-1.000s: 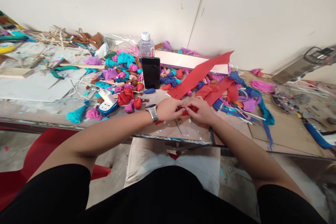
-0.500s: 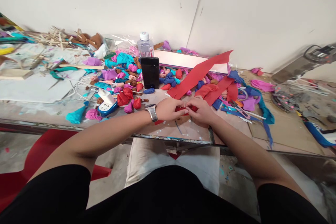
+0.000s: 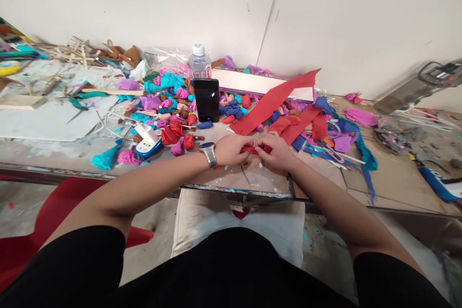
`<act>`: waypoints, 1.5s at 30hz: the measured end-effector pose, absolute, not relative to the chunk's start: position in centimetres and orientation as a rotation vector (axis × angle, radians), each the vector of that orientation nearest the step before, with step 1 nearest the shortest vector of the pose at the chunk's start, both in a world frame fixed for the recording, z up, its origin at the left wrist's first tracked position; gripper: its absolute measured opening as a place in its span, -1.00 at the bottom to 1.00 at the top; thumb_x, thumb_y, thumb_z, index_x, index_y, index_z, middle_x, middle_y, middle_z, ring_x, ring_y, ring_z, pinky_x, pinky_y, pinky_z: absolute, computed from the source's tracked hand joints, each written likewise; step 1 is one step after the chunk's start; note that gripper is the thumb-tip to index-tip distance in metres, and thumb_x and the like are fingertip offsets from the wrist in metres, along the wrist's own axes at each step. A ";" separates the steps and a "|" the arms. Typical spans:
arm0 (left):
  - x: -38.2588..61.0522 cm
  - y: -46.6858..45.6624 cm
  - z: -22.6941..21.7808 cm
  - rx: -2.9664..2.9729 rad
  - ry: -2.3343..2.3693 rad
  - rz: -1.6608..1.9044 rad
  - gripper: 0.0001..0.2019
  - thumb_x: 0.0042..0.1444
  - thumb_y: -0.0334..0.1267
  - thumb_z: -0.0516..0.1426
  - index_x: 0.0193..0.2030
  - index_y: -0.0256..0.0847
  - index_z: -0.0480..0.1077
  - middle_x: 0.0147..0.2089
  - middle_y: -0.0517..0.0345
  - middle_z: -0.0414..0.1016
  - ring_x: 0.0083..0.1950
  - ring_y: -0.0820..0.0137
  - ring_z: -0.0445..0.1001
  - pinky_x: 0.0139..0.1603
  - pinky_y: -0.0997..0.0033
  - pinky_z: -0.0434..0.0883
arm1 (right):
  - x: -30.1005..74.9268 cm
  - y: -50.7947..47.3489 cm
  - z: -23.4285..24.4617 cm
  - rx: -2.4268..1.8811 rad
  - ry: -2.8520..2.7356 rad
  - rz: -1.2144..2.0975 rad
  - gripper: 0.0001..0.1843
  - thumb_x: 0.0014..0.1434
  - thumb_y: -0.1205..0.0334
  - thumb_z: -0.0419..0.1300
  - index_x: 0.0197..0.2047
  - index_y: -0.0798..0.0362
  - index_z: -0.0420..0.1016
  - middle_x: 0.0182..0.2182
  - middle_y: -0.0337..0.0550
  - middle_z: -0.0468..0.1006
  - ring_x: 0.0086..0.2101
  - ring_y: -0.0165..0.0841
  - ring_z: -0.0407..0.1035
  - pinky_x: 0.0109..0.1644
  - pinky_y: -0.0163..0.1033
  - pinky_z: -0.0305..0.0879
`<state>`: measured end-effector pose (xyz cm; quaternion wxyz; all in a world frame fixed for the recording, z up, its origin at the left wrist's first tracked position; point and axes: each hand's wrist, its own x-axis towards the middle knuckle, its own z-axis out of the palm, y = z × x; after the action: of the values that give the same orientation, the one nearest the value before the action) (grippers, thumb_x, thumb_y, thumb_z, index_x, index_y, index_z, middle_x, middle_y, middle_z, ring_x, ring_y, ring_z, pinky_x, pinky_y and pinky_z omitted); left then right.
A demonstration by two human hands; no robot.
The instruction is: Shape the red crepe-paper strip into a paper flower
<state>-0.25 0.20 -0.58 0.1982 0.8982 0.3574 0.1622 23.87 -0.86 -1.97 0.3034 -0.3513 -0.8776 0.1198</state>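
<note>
Both hands meet over the near edge of the worktable (image 3: 252, 184). My left hand (image 3: 233, 149), with a wristwatch (image 3: 210, 154) on its wrist, pinches one end of a small red fabric piece (image 3: 251, 149). My right hand (image 3: 276, 152) pinches the other end, fingers curled round it. Most of the piece is hidden between the fingers. Just beyond the hands lie long red fabric strips (image 3: 274, 101) and folded red cloth (image 3: 288, 125).
A black phone (image 3: 206, 99) stands upright before a water bottle (image 3: 199, 63). Small rolled fabric buds in red, pink, blue and teal (image 3: 173, 106) litter the table, beside a white power strip (image 3: 147, 142), pliers (image 3: 84, 100), wooden sticks (image 3: 72, 50) and scissors (image 3: 334, 154). A red chair (image 3: 54, 211) stands at lower left.
The hands have stayed almost in place, the fingers working slightly on the red piece. The view has shifted a little.
</note>
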 end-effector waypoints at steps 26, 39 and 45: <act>-0.3 0.1 0.0 2.372 0.926 0.523 -0.67 0.41 -0.03 0.10 -0.23 -0.21 0.51 -0.34 0.14 0.57 -0.36 0.40 0.39 -0.26 0.37 0.17 | 24.1 -0.8 -2.2 -0.940 -2.342 0.366 -0.87 0.43 0.20 0.21 -0.15 -0.05 0.60 -0.28 -0.19 0.74 -0.29 -0.28 0.51 0.01 -0.06 0.22; -0.1 0.1 -0.3 2.412 0.941 0.538 -0.72 0.39 -0.07 0.13 -0.21 -0.20 0.54 -0.33 0.12 0.61 -0.37 0.40 0.41 -0.25 0.37 0.18 | 24.1 -0.8 -2.0 -0.957 -2.354 0.367 -0.83 0.44 0.17 0.19 -0.15 -0.05 0.62 -0.29 -0.16 0.74 -0.27 -0.24 0.52 -0.02 -0.07 0.25; -0.2 0.1 -0.4 2.414 0.936 0.557 -0.73 0.39 -0.08 0.12 -0.21 -0.20 0.54 -0.35 0.13 0.60 -0.37 0.39 0.40 -0.25 0.36 0.18 | 24.1 -0.8 -2.0 -0.944 -2.354 0.368 -0.85 0.43 0.20 0.20 -0.17 -0.04 0.61 -0.28 -0.17 0.74 -0.28 -0.27 0.52 -0.01 -0.08 0.26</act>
<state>-0.17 0.05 -0.41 0.2442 0.8839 0.3428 0.2038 24.05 -0.77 -2.02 0.2854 -0.3530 -0.8803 0.1377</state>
